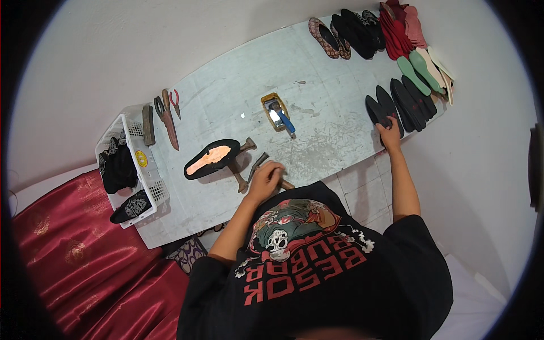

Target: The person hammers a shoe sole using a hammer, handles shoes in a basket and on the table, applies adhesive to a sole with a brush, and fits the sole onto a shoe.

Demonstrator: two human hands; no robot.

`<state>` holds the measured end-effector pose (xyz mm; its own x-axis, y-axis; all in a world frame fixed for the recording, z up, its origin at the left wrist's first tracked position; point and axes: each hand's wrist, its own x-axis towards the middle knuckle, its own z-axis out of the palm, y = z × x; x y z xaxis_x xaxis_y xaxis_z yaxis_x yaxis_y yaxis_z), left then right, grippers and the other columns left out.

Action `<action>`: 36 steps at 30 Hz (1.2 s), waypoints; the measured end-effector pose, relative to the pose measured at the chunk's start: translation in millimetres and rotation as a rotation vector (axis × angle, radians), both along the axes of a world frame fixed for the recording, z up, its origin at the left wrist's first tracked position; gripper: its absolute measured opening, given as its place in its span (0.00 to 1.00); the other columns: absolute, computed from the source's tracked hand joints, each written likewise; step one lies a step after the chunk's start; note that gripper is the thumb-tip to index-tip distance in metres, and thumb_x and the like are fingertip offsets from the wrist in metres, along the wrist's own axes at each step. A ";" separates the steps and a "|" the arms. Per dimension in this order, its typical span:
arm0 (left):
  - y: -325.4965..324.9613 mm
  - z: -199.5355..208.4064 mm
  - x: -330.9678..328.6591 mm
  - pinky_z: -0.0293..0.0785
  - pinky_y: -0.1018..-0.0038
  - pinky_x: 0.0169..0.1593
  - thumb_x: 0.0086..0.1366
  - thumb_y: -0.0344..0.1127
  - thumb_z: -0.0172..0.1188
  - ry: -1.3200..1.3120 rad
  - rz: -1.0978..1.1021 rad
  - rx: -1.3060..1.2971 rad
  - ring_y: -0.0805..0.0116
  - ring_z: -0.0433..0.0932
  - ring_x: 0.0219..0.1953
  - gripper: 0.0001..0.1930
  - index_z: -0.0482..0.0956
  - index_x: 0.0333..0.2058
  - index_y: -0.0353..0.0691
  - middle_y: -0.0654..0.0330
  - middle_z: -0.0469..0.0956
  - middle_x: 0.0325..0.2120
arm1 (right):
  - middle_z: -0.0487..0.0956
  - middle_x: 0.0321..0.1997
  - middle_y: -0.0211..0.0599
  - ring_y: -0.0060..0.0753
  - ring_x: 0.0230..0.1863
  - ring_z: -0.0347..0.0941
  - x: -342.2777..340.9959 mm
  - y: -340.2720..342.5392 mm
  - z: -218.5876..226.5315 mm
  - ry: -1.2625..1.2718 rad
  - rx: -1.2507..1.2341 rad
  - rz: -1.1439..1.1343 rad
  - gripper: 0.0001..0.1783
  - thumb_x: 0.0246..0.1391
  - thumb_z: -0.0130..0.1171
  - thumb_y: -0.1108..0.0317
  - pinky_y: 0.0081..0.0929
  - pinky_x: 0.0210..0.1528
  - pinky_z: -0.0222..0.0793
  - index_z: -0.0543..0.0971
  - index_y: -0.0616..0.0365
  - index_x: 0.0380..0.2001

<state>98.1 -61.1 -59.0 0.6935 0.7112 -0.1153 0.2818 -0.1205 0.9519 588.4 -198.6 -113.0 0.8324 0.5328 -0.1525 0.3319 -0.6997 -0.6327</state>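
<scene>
Just ahead of the right hand (389, 135), touching its fingers, lies the black insole (374, 109), long axis pointing away from the person; whether it is gripped, I cannot tell. Well leftward, the left hand (266, 180) curls over a hammer (259, 162), grip likewise unclear, nearer the black shoe (212, 158).
</scene>
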 end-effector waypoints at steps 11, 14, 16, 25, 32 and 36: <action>15.3 -64.8 48.4 0.81 0.69 0.50 0.76 0.55 0.52 -0.166 -0.098 -1.377 0.64 0.81 0.49 0.31 0.67 0.67 0.39 0.53 0.79 0.53 | 0.76 0.62 0.44 0.45 0.58 0.79 -319.1 4.7 56.6 1.677 0.564 -0.005 0.24 0.69 0.53 0.74 0.48 0.61 0.78 0.64 0.56 0.65; 16.7 -73.2 30.1 0.82 0.63 0.52 0.74 0.48 0.51 -0.241 -0.264 -1.448 0.57 0.82 0.51 0.31 0.61 0.70 0.39 0.47 0.77 0.57 | 0.76 0.61 0.47 0.41 0.53 0.83 -368.3 3.0 53.2 1.508 0.386 -0.051 0.23 0.70 0.56 0.71 0.38 0.54 0.83 0.65 0.57 0.64; 15.7 -66.9 13.9 0.84 0.58 0.53 0.71 0.34 0.48 -0.414 -0.262 -1.542 0.48 0.82 0.54 0.29 0.59 0.69 0.41 0.40 0.74 0.61 | 0.78 0.56 0.46 0.39 0.50 0.84 -375.4 9.3 58.4 1.501 0.367 -0.002 0.20 0.70 0.57 0.68 0.35 0.51 0.84 0.67 0.57 0.61; 33.3 -66.4 -39.1 0.82 0.51 0.59 0.74 0.42 0.39 -0.468 0.061 -1.550 0.44 0.77 0.61 0.28 0.65 0.66 0.32 0.37 0.73 0.60 | 0.81 0.32 0.34 0.29 0.25 0.77 -315.0 54.0 12.5 0.836 0.088 0.140 0.15 0.62 0.65 0.63 0.28 0.29 0.74 0.77 0.59 0.47; 45.2 -66.7 -65.0 0.84 0.58 0.55 0.77 0.50 0.34 -0.622 0.031 -1.585 0.48 0.83 0.51 0.31 0.66 0.66 0.31 0.37 0.77 0.55 | 0.80 0.40 0.40 0.36 0.40 0.78 -290.7 135.1 15.3 0.306 0.103 0.360 0.44 0.52 0.65 0.77 0.35 0.45 0.74 0.61 0.48 0.71; 38.6 -74.1 -59.6 0.86 0.60 0.52 0.79 0.49 0.36 -0.596 0.081 -1.504 0.50 0.84 0.49 0.29 0.65 0.66 0.31 0.37 0.77 0.55 | 0.81 0.43 0.48 0.50 0.46 0.80 -291.7 162.5 14.3 0.102 0.173 0.576 0.39 0.51 0.63 0.78 0.40 0.51 0.74 0.68 0.49 0.68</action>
